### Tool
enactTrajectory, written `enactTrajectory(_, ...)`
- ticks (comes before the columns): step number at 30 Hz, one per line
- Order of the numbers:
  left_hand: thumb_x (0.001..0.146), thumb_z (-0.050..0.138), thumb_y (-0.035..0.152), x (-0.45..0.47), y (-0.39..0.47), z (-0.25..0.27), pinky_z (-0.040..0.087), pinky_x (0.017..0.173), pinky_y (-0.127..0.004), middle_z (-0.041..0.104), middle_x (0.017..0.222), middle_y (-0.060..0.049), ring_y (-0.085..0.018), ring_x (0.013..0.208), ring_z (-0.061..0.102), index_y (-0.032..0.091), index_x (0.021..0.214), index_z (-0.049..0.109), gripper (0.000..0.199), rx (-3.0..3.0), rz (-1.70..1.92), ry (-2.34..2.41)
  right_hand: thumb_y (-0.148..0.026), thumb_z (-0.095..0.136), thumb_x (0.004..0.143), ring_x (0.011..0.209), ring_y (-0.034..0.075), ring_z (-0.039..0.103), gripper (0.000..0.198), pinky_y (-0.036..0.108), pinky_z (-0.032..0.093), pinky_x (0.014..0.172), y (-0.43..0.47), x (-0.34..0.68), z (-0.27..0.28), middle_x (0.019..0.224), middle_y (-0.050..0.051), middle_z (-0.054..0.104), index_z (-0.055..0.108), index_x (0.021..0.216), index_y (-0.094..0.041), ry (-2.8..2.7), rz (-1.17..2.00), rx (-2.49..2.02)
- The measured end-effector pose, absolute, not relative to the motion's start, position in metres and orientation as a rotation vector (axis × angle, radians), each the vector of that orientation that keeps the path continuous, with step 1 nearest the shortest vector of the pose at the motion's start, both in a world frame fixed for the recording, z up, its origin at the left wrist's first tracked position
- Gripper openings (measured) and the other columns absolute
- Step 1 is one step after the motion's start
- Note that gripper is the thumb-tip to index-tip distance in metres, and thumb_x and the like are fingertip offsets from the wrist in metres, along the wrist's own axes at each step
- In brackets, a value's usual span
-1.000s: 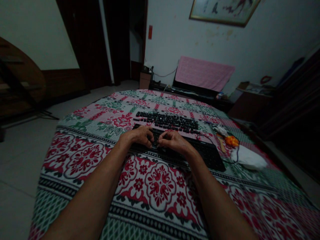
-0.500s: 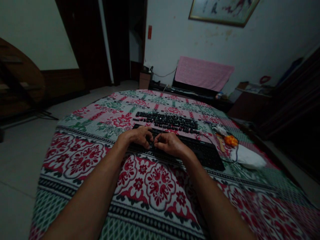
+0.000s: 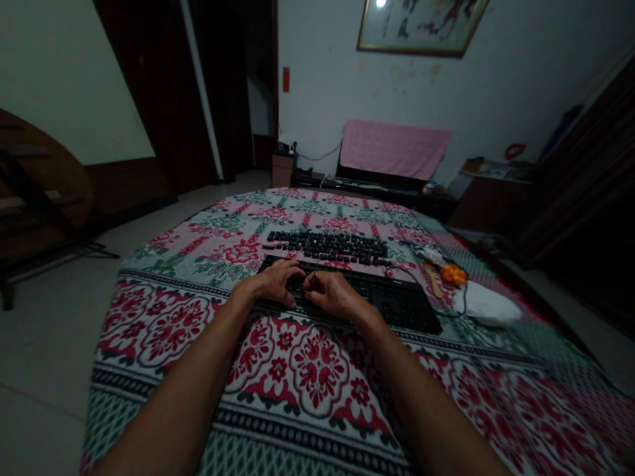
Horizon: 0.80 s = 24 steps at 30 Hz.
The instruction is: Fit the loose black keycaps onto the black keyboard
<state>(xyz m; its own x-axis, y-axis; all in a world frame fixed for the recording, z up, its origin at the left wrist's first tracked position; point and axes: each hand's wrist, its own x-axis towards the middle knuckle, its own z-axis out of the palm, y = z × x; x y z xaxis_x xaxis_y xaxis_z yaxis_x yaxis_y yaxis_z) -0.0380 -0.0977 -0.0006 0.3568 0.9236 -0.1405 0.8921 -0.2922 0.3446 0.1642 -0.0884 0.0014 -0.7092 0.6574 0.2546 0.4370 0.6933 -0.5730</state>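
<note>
A black keyboard (image 3: 409,307) lies on the patterned cloth, and its key area looks bare on the right side. My left hand (image 3: 276,281) rests over its left part with thumb and fingers apart. Just beside it, my right hand (image 3: 335,292) has its thumb and forefinger pinched together low over the keyboard. Whatever sits in that pinch is too small and dark to make out. Beyond the keyboard, loose black keycaps (image 3: 337,244) are laid out in rows.
Right of the keyboard lie an orange bundle (image 3: 453,274), a flat wooden stick (image 3: 434,281), a white bag (image 3: 489,304) and a dark cable. A pink towel (image 3: 394,149) hangs over something dark by the far wall. A round wooden tabletop (image 3: 44,178) stands at left.
My left hand's fingers have spread and drawn slightly away from the right hand's fingertips. The right hand keeps its pinch over the keyboard. The camera view has tilted up slightly.
</note>
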Motion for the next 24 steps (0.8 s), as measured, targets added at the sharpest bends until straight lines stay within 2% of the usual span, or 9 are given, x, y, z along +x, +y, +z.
enactTrajectory(5, 0.059, 0.075, 0.037, -0.038, -0.100, -0.004, 0.020, 0.112, -0.047, 0.015, 0.155, -0.011, -0.033, 0.140, 0.013, 0.022, 0.141, 0.033, 0.093, 2.249, 0.125, 1.625, -0.012, 0.052, 0.076, 0.062, 0.012, 0.048, 0.011, 0.022, 0.034, 0.059, -0.097, 0.162, -0.007, 0.071, 0.001, 0.058, 0.060, 0.084, -0.015, -2.405, 0.524, -0.817)
enactTrajectory(10, 0.058, 0.075, 0.039, -0.038, -0.100, -0.004, 0.020, 0.112, -0.044, 0.020, 0.153, -0.012, -0.033, 0.140, 0.015, 0.019, 0.141, 0.035, 0.095, 2.252, 0.122, 1.660, -0.014, 0.049, 0.082, 0.065, 0.013, 0.048, 0.007, 0.023, 0.036, 0.062, -0.099, 0.162, -0.021, 0.073, 0.002, 0.054, 0.055, 0.086, -0.016, -2.324, 0.453, -0.685)
enactTrajectory(18, 0.057, 0.075, 0.043, -0.041, -0.097, -0.008, 0.019, 0.113, -0.039, 0.021, 0.153, -0.012, -0.029, 0.140, 0.016, 0.016, 0.141, 0.035, 0.097, 2.272, 0.133, 1.653, -0.012, 0.047, 0.082, 0.068, 0.013, 0.049, 0.009, 0.023, 0.037, 0.064, -0.097, 0.166, -0.020, 0.078, 0.003, 0.055, 0.054, 0.085, -0.016, -2.361, 0.462, -0.617)
enactTrajectory(24, 0.057, 0.074, 0.044, -0.042, -0.096, -0.009, 0.021, 0.112, -0.042, 0.024, 0.152, -0.014, -0.031, 0.139, 0.018, 0.015, 0.139, 0.037, 0.095, 2.292, 0.157, 1.637, -0.016, 0.050, 0.080, 0.067, 0.012, 0.050, 0.006, 0.023, 0.038, 0.063, -0.093, 0.166, -0.016, 0.074, 0.001, 0.057, 0.056, 0.083, -0.016, -2.267, 0.639, -0.711)
